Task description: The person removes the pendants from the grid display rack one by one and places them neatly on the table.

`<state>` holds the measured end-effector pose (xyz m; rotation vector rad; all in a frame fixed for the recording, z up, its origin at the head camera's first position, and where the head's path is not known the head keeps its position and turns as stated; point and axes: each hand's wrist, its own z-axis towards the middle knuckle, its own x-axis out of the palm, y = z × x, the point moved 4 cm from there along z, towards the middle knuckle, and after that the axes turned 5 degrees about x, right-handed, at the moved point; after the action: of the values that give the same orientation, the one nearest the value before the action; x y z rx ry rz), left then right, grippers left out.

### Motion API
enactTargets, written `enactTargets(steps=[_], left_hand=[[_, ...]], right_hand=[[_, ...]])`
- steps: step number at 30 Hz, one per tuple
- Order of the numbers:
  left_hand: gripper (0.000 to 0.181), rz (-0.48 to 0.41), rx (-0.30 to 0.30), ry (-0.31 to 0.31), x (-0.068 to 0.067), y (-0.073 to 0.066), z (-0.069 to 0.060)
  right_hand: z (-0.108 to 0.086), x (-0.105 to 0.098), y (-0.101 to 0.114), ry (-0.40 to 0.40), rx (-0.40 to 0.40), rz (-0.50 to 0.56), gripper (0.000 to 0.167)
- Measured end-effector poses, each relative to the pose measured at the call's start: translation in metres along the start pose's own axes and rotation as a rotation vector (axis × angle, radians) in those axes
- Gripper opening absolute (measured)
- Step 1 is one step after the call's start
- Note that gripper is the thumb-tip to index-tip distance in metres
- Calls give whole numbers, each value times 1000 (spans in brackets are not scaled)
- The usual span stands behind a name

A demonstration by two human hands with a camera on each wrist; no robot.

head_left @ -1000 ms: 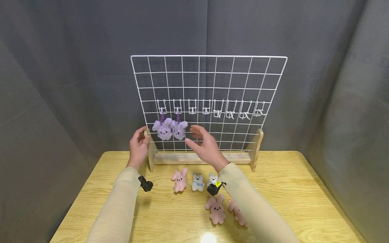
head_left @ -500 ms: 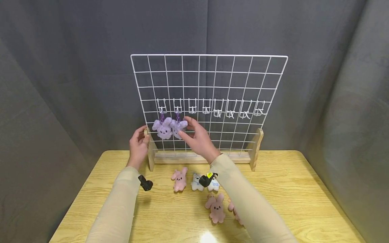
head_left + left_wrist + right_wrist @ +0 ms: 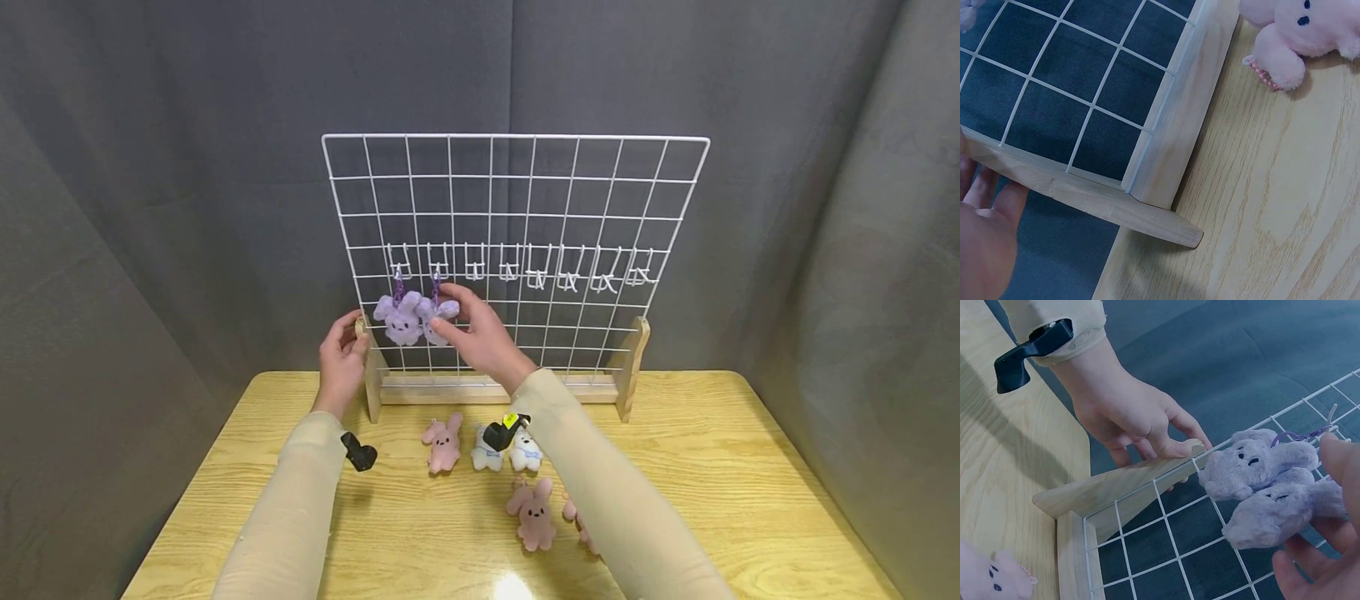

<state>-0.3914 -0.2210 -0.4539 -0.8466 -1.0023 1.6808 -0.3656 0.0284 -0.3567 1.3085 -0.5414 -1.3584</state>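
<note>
Two purple bunny plush keychains hang side by side from the two leftmost hooks of a white wire grid rack. My right hand holds the second purple bunny, thumb in front and fingers at its far side. The first purple bunny hangs against its left side. At the rack's left end, my left hand grips the wooden side stand, with its thumb on the near side. Part of the second bunny is hidden by my right thumb in the head view.
Several more white hooks line the grid to the right. On the wooden table lie a pink bunny plush, two white bear plushes, another pink bunny and one partly under my right sleeve.
My right hand has moved left and slightly up, from beside the second purple bunny to holding it. Both purple bunnies have shifted slightly left. My left hand stays on the stand.
</note>
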Motion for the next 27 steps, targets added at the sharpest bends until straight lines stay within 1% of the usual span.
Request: enactTargets(steps=[5, 11, 14, 19, 22, 27], left_hand=[[45, 4, 3, -9, 0, 0, 0], [44, -4, 9, -13, 0, -2, -1], [44, -5, 5, -13, 0, -2, -2], [44, 3, 7, -12, 0, -1, -1], [44, 1, 7, -14, 0, -1, -1], [44, 0, 4, -10, -1, -1, -1]], right_hand=[[1, 3, 2, 10, 40, -5, 57], [1, 5, 4, -20, 64, -3, 55], [2, 5, 3, -42, 68, 11, 48], [2, 4, 4, -81, 44, -6, 33], [2, 3, 4, -93, 37, -6, 30], [2, 3, 4, -124, 63, 37, 28]])
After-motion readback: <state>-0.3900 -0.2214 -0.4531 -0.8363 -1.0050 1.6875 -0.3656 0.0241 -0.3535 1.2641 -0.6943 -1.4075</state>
